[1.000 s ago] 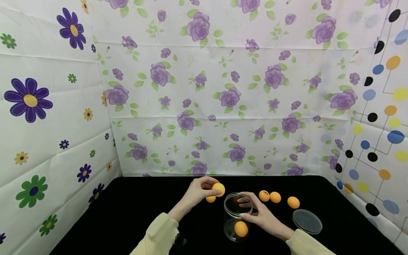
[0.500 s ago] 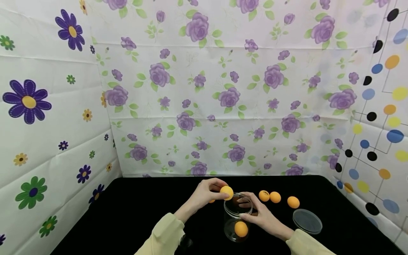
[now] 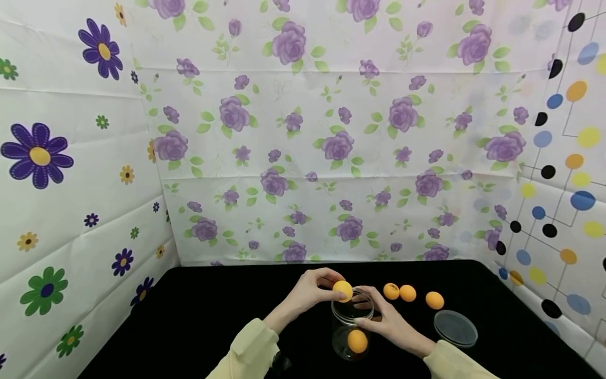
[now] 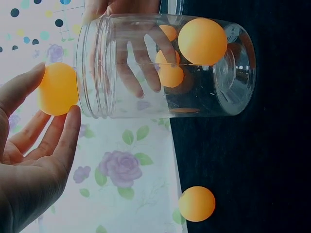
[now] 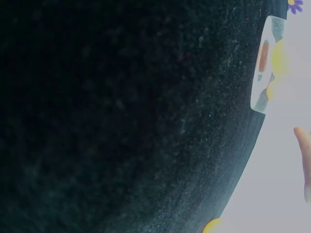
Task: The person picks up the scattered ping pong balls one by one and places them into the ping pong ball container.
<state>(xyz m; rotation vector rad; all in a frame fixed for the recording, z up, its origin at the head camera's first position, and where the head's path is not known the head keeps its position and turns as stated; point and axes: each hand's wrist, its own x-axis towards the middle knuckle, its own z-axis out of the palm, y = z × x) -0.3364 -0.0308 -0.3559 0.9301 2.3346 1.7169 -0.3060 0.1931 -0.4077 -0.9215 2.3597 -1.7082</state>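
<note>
My left hand [image 3: 310, 288] pinches an orange ping-pong ball [image 3: 343, 291] between thumb and fingers, right at the mouth of a clear jar [image 3: 339, 343]. In the left wrist view this ball [image 4: 58, 90] is outside the rim, held by the fingertips. The jar stands upright and uncovered, with my right hand [image 3: 390, 321] gripping its upper part from the right. One orange ball [image 3: 357, 341] lies at the bottom of the jar. More orange shapes show through its wall in the left wrist view. The right wrist view catches only the jar's base [image 5: 260, 73] and fingertips.
Right of the jar, a ping-pong ball with a dark print [image 3: 391, 291] and two plain ones [image 3: 407, 293] [image 3: 434, 300] lie on the black cloth [image 3: 213, 305]. A round clear lid [image 3: 455, 329] lies nearer. Patterned curtains [image 3: 284, 131] enclose the table.
My left hand has carried its ball rightward from beside the jar to the rim. A ball on the cloth behind that hand has gone out of sight. My right hand keeps its grip.
</note>
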